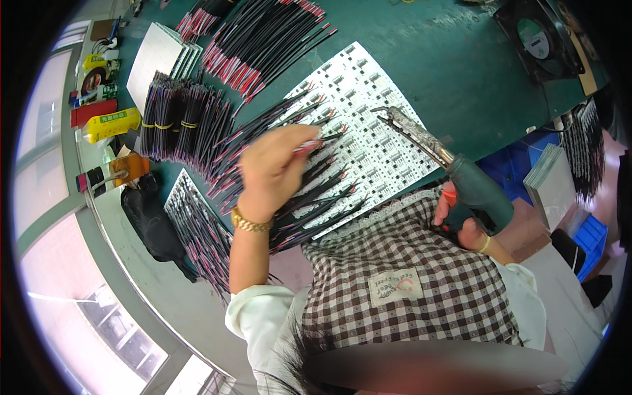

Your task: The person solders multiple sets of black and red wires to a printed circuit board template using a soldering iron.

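A white circuit board panel with many small parts lies on the green table, rows of black wires fixed across its left part. Above those wires is my left hand, its fingers pinched on a thin wire with a red and white end. My right hand is wrapped round the handle of a dark green soldering gun. The gun's metal tip points left over the panel; whether it touches the board I cannot tell.
Bundled black wires and loose wires lie beyond and left of the panel. White boards stand stacked at the far left, near a yellow bottle. A black fan stands far right; blue bins sit lower right.
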Demonstrator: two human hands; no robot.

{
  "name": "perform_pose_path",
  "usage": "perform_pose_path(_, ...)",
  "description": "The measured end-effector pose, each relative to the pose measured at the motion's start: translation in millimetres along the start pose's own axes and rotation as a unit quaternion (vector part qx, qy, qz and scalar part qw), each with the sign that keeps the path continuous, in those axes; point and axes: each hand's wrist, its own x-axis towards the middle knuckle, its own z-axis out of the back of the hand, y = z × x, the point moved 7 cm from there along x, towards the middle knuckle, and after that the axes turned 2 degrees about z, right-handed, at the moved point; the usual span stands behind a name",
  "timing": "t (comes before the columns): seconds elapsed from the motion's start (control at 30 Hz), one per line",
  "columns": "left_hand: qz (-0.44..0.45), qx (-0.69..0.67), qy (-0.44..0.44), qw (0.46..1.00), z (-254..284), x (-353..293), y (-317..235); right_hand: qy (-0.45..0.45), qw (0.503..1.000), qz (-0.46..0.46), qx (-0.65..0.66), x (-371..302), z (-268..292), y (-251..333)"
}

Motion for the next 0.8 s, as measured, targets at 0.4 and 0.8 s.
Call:
perform_pose_path(0.4,0.102,0.107,-0.029,0.989,-34.0,-28.7,-17.4,0.007,1.000,0.010,0.014,3.2,0.2,-7.3)
perform_pose_path(0.8,0.088,0.076,-0.020,0.993,-49.4,-21.6,-20.5,-0.020,0.996,-0.077,-0.045,-7.7,4.1,-10.4)
